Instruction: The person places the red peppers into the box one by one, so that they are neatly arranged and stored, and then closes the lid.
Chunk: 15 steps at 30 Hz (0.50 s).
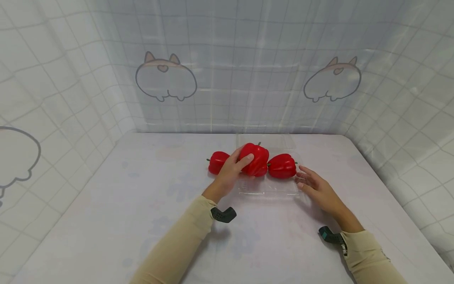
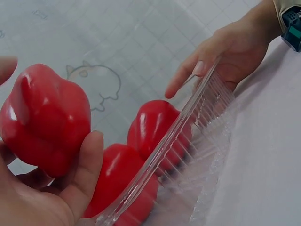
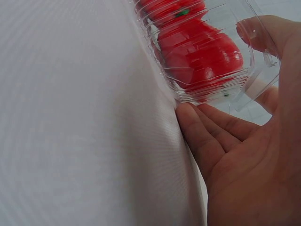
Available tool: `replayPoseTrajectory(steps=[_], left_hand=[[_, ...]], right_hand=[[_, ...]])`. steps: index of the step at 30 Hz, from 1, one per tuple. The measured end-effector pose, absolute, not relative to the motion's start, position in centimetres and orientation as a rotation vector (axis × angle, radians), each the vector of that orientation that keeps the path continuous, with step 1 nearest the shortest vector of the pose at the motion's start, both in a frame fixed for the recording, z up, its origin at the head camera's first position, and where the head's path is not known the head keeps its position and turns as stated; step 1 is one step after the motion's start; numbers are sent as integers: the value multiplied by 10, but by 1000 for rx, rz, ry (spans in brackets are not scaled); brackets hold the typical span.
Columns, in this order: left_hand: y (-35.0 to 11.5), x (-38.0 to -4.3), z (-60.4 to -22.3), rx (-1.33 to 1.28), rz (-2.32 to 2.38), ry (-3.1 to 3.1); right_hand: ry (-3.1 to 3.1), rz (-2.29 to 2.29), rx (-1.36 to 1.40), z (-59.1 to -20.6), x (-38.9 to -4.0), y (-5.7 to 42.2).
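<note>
In the head view my left hand (image 1: 232,169) holds a red bell pepper (image 1: 256,159) up over the clear plastic container (image 1: 252,193). Its thumb and fingers grip the pepper's sides, as the left wrist view shows. Two more peppers lie inside the container: one pepper (image 1: 282,166) at the right end, the other pepper (image 2: 120,181) beside it, mostly hidden in the head view by the held one. At the container's right end is my right hand (image 1: 320,193). In the right wrist view its lower fingers (image 3: 195,129) touch the base corner, while the thumb lies at the rim.
One more red bell pepper (image 1: 217,162) rests on the table left of the container, partly covered by the left hand. The container's clear lid (image 1: 266,140) lies folded back behind it. A white covered table (image 1: 142,205) extends around; patterned sheets (image 1: 248,71) hang on three sides.
</note>
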<state>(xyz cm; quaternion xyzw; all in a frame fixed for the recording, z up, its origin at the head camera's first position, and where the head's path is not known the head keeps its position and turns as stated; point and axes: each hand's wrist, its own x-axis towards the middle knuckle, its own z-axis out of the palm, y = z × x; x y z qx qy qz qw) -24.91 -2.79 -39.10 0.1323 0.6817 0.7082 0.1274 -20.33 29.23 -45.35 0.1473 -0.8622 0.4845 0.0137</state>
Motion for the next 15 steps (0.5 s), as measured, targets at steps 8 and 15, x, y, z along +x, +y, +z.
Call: replayPoseTrajectory(steps=[8, 15], left_hand=[[-19, -252, -388, 359, 1816, 2231], [-13, -249, -383, 549, 1645, 2321]], right_hand=[[-2689, 1480, 458, -453, -204, 291], [-2692, 1471, 470, -451, -201, 289]])
